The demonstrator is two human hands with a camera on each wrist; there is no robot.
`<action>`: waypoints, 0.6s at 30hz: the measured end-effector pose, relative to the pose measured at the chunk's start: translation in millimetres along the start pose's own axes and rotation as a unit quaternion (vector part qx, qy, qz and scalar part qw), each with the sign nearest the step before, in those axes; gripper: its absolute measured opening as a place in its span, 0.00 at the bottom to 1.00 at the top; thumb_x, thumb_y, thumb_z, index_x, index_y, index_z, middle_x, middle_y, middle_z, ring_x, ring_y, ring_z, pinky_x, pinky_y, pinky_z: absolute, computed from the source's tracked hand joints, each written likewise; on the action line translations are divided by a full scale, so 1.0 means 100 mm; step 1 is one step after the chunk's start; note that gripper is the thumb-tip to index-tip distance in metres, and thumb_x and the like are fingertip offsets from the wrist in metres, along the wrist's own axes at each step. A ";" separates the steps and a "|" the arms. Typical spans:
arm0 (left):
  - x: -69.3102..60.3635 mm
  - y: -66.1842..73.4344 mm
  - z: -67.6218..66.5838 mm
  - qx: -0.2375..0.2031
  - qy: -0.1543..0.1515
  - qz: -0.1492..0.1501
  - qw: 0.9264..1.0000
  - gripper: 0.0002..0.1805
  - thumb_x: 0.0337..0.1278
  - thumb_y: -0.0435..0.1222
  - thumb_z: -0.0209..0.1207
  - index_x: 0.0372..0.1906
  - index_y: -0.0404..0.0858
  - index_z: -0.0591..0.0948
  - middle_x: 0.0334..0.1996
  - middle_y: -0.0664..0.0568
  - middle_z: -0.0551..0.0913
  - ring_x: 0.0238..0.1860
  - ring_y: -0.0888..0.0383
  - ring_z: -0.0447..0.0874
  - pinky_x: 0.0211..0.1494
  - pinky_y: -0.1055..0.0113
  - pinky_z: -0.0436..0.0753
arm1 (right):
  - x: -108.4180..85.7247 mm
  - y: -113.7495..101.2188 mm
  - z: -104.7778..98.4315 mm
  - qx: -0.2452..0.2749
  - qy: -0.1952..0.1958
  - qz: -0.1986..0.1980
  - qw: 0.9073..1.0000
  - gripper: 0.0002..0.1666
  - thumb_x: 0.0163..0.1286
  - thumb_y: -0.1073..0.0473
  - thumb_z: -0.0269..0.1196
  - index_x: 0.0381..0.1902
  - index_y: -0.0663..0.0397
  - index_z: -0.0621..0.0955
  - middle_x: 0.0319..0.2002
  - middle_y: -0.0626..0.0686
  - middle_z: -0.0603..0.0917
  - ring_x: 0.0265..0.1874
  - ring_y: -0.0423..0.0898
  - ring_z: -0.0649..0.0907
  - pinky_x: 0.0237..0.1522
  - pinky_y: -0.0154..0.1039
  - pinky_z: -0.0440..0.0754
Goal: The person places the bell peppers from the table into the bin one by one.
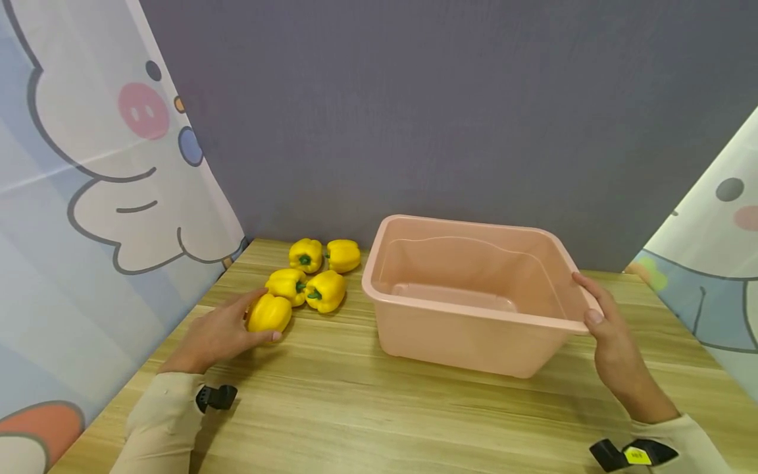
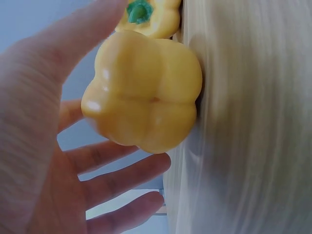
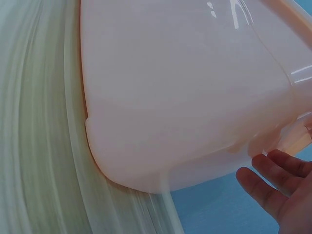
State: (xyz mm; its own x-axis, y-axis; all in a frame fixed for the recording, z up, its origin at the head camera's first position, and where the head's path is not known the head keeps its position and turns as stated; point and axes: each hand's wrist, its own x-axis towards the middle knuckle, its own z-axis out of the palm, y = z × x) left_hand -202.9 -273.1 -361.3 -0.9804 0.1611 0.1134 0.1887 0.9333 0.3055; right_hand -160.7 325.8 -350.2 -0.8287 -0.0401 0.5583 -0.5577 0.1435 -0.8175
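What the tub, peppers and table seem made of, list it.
Tub: likely moulded plastic, smooth, glossy; bright reflections, rounded corners. Peppers: glossy highlights; real flesh or imitation plastic, can't tell. Table: wood or laminate, low sheen; streaky grain shows.

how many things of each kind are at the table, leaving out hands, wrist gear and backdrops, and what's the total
Yellow bell peppers: 5
Pink bin: 1
Total: 6
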 end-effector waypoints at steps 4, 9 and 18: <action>0.00 -0.01 0.02 -0.001 0.003 0.004 1.000 0.57 0.47 0.71 0.63 0.77 0.43 0.62 0.67 0.30 0.69 0.58 0.27 0.74 0.48 0.31 0.75 | 0.00 -0.02 0.01 -0.003 0.000 0.002 1.000 0.29 0.81 0.58 0.42 0.77 0.54 0.62 0.70 0.45 0.64 0.64 0.45 0.64 0.57 0.26 0.59; 0.00 0.00 0.03 0.000 0.004 0.003 1.000 0.56 0.49 0.70 0.62 0.77 0.44 0.61 0.67 0.31 0.69 0.57 0.27 0.75 0.47 0.31 0.75 | 0.00 -0.01 0.01 -0.002 0.005 -0.004 1.000 0.29 0.81 0.59 0.42 0.77 0.55 0.63 0.69 0.46 0.66 0.62 0.45 0.66 0.56 0.27 0.61; 0.02 0.02 0.07 0.008 0.006 0.004 1.000 0.53 0.53 0.68 0.62 0.77 0.42 0.61 0.67 0.31 0.69 0.57 0.26 0.75 0.49 0.30 0.74 | 0.00 0.02 0.00 -0.002 0.007 -0.014 1.000 0.29 0.80 0.59 0.43 0.76 0.56 0.63 0.68 0.48 0.68 0.61 0.44 0.68 0.54 0.28 0.62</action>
State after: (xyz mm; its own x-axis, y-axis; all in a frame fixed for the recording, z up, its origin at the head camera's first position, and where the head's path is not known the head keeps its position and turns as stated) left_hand -204.5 -269.0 -366.8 -0.9780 0.1657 0.1270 0.1963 0.9366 0.2902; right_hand -161.5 326.0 -352.3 -0.8118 -0.0311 0.5831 -0.5809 0.1456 -0.8009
